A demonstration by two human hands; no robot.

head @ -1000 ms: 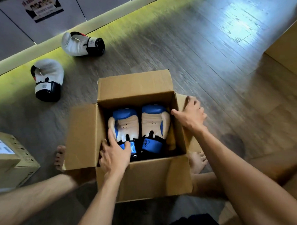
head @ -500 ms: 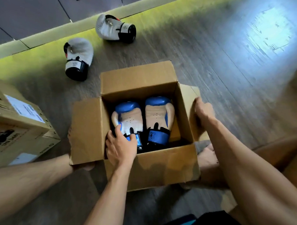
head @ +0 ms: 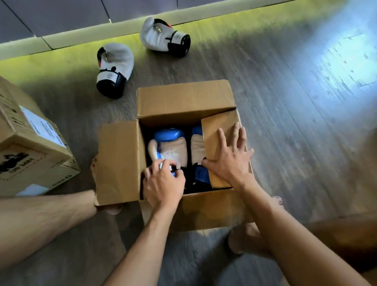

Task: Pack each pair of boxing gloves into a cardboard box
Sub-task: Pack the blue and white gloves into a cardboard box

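An open cardboard box (head: pixel 184 100) stands on the floor between my legs. Inside lie two blue and beige boxing gloves side by side: the left one (head: pixel 172 148) in full view, the right one (head: pixel 197 147) partly hidden under the box's right flap (head: pixel 217 135). My right hand (head: pixel 229 159) lies flat on that flap, fingers spread, with the thumb under its edge, and the flap is folded inward over the box. My left hand (head: pixel 163 184) reaches into the near left corner, fingers curled on the left glove's cuff. Two white and black gloves (head: pixel 114 69) (head: pixel 163 37) lie on the floor behind the box.
A closed cardboard box (head: pixel 27 141) with a white label stands at the left. Beyond the white gloves a grey wall with a lit yellow-green base strip (head: pixel 58 44) runs along the back. My bare legs and feet flank the open box. Wood floor stretches to the right.
My right hand has swung the right flap from outside the box inward over the right glove. My left hand has stayed at the left glove's cuff. The camera has shifted left.
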